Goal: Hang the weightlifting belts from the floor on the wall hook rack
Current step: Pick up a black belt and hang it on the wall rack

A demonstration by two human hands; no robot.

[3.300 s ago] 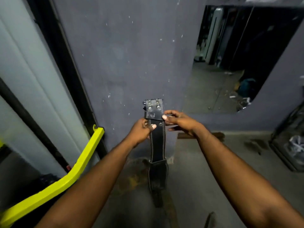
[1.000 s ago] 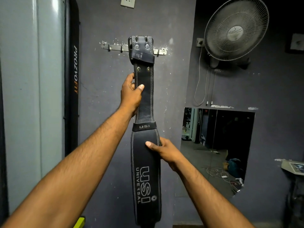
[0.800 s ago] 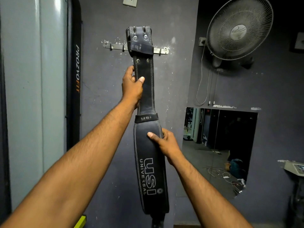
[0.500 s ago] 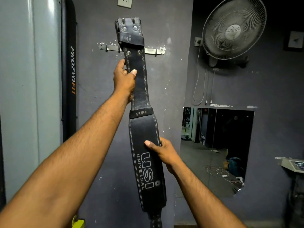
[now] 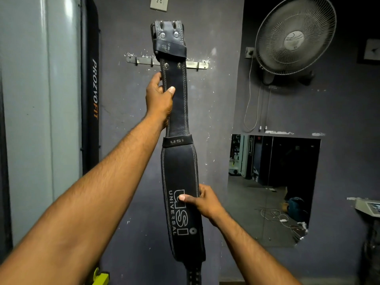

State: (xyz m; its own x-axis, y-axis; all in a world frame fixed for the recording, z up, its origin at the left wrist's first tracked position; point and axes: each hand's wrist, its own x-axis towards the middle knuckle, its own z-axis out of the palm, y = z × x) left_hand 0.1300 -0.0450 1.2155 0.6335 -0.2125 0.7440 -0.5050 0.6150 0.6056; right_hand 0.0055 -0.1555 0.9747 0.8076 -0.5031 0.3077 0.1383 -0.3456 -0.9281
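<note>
Head view: left hand (image 5: 159,97), right hand (image 5: 203,202) grip belt (image 5: 178,165) before rack (image 5: 197,65).

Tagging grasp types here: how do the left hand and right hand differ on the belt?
Height: left hand grips the belt high up, just below the hook rack; right hand holds it low down.
Section: left hand is on the narrow strap; right hand is on the wide printed part.
Side: left hand wraps the left edge; right hand wraps the right edge.
Shared: both have the thumb across the front face, fingers behind.
</note>
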